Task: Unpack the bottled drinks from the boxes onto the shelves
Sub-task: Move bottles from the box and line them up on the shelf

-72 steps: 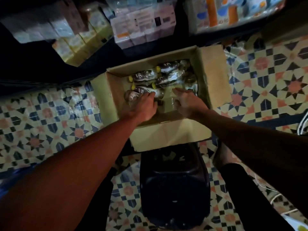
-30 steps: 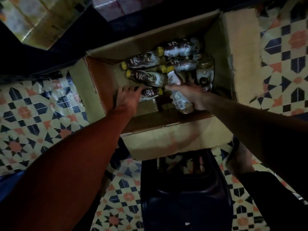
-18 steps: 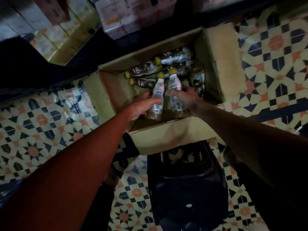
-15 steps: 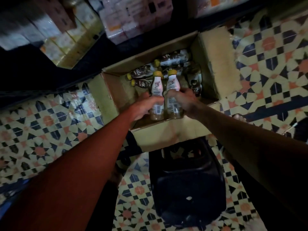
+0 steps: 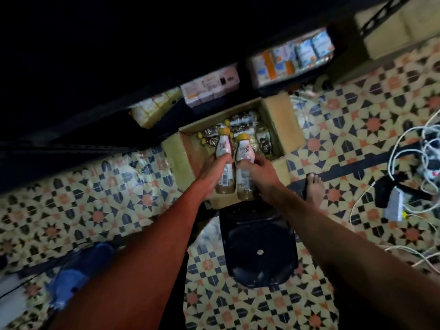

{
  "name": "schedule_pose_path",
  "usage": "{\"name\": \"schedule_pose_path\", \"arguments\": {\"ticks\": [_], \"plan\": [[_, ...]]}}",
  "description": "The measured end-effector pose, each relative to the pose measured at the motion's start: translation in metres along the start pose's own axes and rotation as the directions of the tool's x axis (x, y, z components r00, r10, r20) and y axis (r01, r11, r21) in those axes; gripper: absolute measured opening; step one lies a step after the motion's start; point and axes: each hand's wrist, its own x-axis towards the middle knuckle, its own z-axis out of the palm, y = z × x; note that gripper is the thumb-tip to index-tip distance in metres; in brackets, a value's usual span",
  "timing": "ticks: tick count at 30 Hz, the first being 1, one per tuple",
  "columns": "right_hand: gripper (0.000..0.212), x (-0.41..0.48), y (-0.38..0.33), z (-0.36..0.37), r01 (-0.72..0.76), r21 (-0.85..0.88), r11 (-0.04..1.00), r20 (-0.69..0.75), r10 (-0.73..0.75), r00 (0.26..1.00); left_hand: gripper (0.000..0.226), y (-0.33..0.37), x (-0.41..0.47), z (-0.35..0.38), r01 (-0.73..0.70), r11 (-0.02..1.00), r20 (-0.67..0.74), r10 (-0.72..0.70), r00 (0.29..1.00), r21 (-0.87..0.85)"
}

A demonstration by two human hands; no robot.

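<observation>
Half a second on, both bottles sit higher, lifted clear above the cardboard box (image 5: 283, 120). The left hand (image 5: 214, 173) grips one bottle (image 5: 223, 147) and the right hand (image 5: 260, 175) grips the other bottle (image 5: 242, 150), upright and side by side. More bottles (image 5: 242, 120) lie in the box, which stands against the low shelf of cartons (image 5: 209, 89). A dark stool (image 5: 250, 234) touches its near edge. The patterned tile floor (image 5: 107, 186) is open to the left, with white cables (image 5: 428, 148) at far right.

The light is dim and warm. From nine to twelve o'clock the shelf (image 5: 95, 144) sinks into near-black shadow. Brightest are the pale labels of the left bottle (image 5: 223, 148) and right bottle (image 5: 242, 152). The tiled floor (image 5: 357, 129) bends and smears at the edges; the blue slipper (image 5: 78, 275) at seven o'clock is blurred.
</observation>
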Motion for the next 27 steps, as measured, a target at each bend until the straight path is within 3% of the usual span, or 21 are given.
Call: {"name": "schedule_pose_path", "arguments": {"ticks": [5,8,11,14,16,19,27], "plan": [[0.028,-0.082,-0.050,0.007,0.032,0.011,0.999,0.031,-0.032,0.999,0.038,0.037,-0.094,-0.012,-0.048,0.998,-0.029,0.047,0.998,-0.041],[0.022,-0.129,-0.087,0.012,0.088,-0.065,0.994,0.054,-0.084,0.995,0.023,0.056,-0.143,-0.018,-0.097,0.990,-0.078,0.090,0.993,-0.100],[0.020,-0.170,-0.118,0.017,0.122,-0.100,0.988,0.073,-0.115,0.991,0.031,0.071,-0.187,-0.026,-0.145,0.982,-0.117,0.131,0.985,-0.125],[0.039,-0.205,-0.146,0.020,0.171,-0.145,0.975,0.091,-0.159,0.983,0.027,0.090,-0.230,-0.033,-0.201,0.971,-0.114,0.188,0.976,-0.126],[0.038,-0.225,-0.166,0.022,0.206,-0.147,0.968,0.127,-0.188,0.974,0.019,0.105,-0.257,-0.037,-0.251,0.954,-0.104,0.237,0.966,-0.164],[0.031,-0.253,-0.196,0.026,0.274,-0.187,0.943,0.131,-0.252,0.959,0.026,0.127,-0.292,-0.047,-0.315,0.930,-0.114,0.298,0.948,-0.190],[0.035,-0.306,-0.273,0.031,0.516,-0.274,0.811,0.270,-0.450,0.851,0.031,0.188,-0.362,-0.092,-0.520,0.854,-0.018,0.520,0.854,0.007]]}}
